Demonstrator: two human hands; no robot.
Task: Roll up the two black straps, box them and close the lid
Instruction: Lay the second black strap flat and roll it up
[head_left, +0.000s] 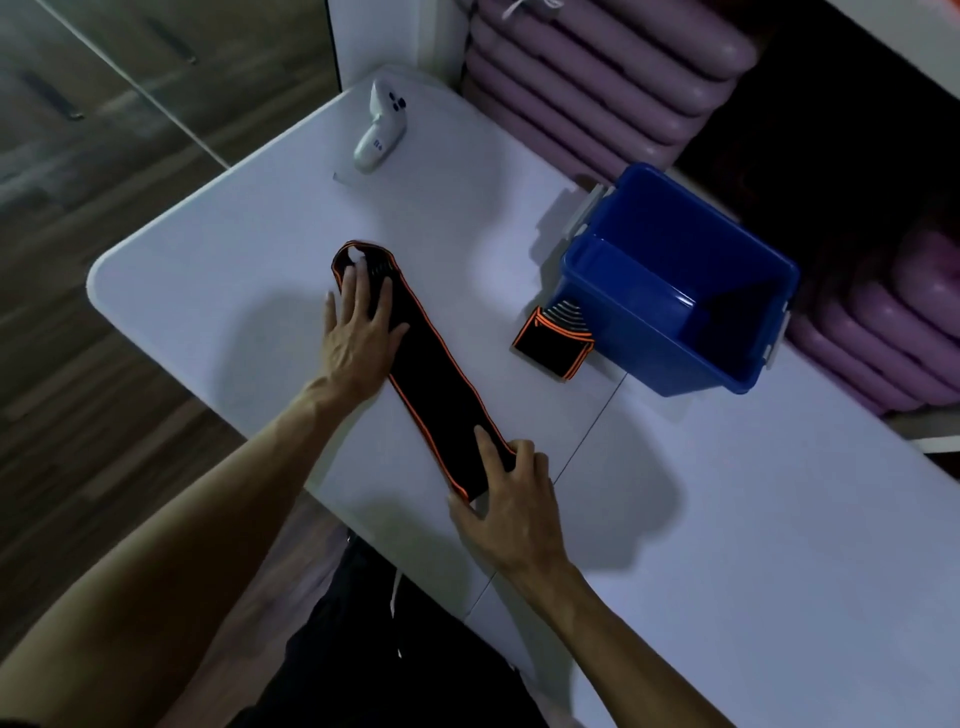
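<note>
Both hands lie open and flat on the unrolled strap (436, 371), left hand (358, 332) at the far end, right hand (511, 499) at the near end, perhaps pinching its edge, beside the blue box (670, 332).

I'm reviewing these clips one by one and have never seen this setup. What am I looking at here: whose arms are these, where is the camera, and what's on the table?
There is no machine. A person wears a camera on the head, so this single picture looks down along their own bare arms. The left hand lies flat on the far part of a long black strap with orange edging, spread out on the white table. The right hand has its fingers on the strap's near end; nothing is lifted. A second strap, already bundled, sits beside an open blue box, close against its wall. I see nothing inside the box and no lid. A white handheld controller lies at the far edge.
</note>
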